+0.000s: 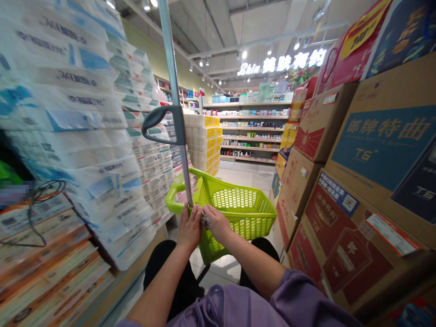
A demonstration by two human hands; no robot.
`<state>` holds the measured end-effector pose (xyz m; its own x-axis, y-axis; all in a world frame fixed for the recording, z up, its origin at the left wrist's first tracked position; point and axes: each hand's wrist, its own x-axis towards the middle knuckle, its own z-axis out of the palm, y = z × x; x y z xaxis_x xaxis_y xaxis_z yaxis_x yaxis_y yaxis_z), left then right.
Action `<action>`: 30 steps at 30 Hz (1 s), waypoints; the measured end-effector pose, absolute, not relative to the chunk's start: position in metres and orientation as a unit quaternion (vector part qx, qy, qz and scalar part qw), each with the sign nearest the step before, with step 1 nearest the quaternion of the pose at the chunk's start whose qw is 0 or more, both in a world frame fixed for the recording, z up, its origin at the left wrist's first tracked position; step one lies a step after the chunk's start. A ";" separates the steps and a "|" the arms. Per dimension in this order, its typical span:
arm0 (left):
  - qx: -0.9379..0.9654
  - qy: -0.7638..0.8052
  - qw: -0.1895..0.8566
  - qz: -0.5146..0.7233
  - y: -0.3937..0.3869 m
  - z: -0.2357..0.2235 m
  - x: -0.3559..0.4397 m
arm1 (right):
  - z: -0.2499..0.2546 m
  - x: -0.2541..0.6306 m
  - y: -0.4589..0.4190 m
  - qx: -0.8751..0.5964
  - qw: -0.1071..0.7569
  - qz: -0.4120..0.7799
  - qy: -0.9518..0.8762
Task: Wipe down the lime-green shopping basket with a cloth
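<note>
A lime-green shopping basket [238,206] with a tall grey pull handle [173,86] stands on the aisle floor just in front of me. My left hand [189,227] rests at the foot of the handle's pole, fingers straight and together against the basket's near rim. Beside it, my right hand [215,221] is closed round a small crumpled whitish thing, pressed to the same rim. Both forearms reach forward over my dark trousers.
Stacked tissue packs [85,150] wall the left side, with flat packs [51,272] below. Cardboard liquor cartons [368,154] pile up on the right. Yellow-labelled packs [204,141] and store shelves [252,131] stand down the aisle.
</note>
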<state>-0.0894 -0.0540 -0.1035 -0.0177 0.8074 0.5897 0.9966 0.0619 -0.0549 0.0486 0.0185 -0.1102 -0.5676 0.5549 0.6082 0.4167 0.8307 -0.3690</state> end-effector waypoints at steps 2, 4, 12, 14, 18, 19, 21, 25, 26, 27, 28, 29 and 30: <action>-0.656 -0.687 0.246 -0.194 -0.054 -0.104 -0.090 | -0.108 0.048 0.019 -0.281 0.364 0.085 -0.884; -0.656 -0.685 0.249 -0.196 -0.054 -0.103 -0.091 | -0.108 0.053 0.023 -0.300 0.354 0.077 -0.882; -0.655 -0.685 0.247 -0.202 -0.054 -0.101 -0.092 | -0.136 0.104 0.047 -0.416 0.316 0.048 -0.851; -0.654 -0.685 0.251 -0.200 -0.054 -0.102 -0.092 | -0.147 0.123 0.054 -0.437 0.312 0.034 -0.843; -0.655 -0.683 0.255 -0.198 -0.053 -0.105 -0.093 | -0.169 0.164 0.070 -0.502 0.307 0.002 -0.809; -0.655 -0.683 0.255 -0.199 -0.053 -0.105 -0.093 | -0.174 0.172 0.074 -0.514 0.305 -0.003 -0.802; -0.656 -0.682 0.253 -0.201 -0.053 -0.105 -0.092 | -0.181 0.184 0.081 -0.541 0.301 -0.007 -0.785; -0.653 -0.685 0.247 -0.208 -0.052 -0.104 -0.091 | -0.184 0.185 0.083 -0.585 0.293 -0.008 -0.756; -0.652 -0.686 0.246 -0.211 -0.051 -0.104 -0.091 | -0.183 0.180 0.082 -0.589 0.293 -0.007 -0.754; -0.651 -0.686 0.244 -0.215 -0.051 -0.104 -0.091 | -0.180 0.174 0.080 -0.588 0.293 -0.005 -0.754; -0.650 -0.686 0.242 -0.219 -0.050 -0.104 -0.090 | -0.177 0.168 0.077 -0.584 0.296 -0.001 -0.756; -0.648 -0.687 0.241 -0.223 -0.050 -0.104 -0.090 | -0.174 0.160 0.075 -0.573 0.300 0.006 -0.763; -0.647 -0.687 0.241 -0.226 -0.050 -0.104 -0.089 | -0.169 0.151 0.071 -0.556 0.305 0.016 -0.773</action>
